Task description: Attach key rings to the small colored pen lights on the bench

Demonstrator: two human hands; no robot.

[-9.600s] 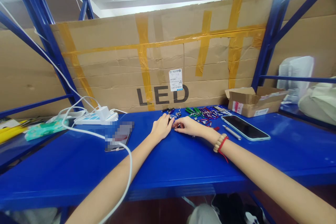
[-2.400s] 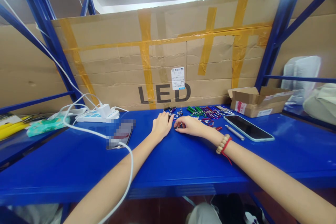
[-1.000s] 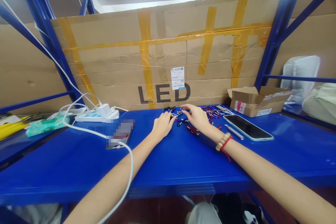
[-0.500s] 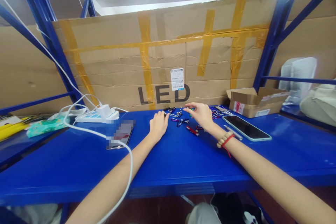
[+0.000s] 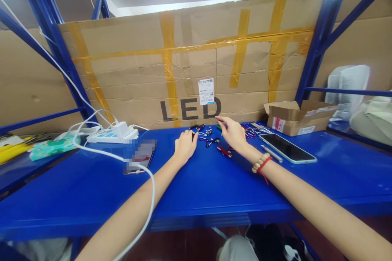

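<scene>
My left hand rests on the blue tabletop with its fingers curled. Something dark shows between its thumb and index finger, too small to make out. My right hand hovers over the small parts, thumb and index finger apart, with nothing visible between them. Between the hands lie several small metal pieces and a dark carabiner clip. A red pen-like piece sits just in front of the right hand. More coloured clips are heaped beyond the right wrist, partly hidden by the hand.
At the right are a light-cased phone, a grey pen-like stick and an open cardboard box. To the left lie another phone and a white power strip. A white cable crosses over my left forearm.
My right hand has shifted slightly left and its thumb and index finger have moved, uncovering a little green piece. The left hand stays in place.
</scene>
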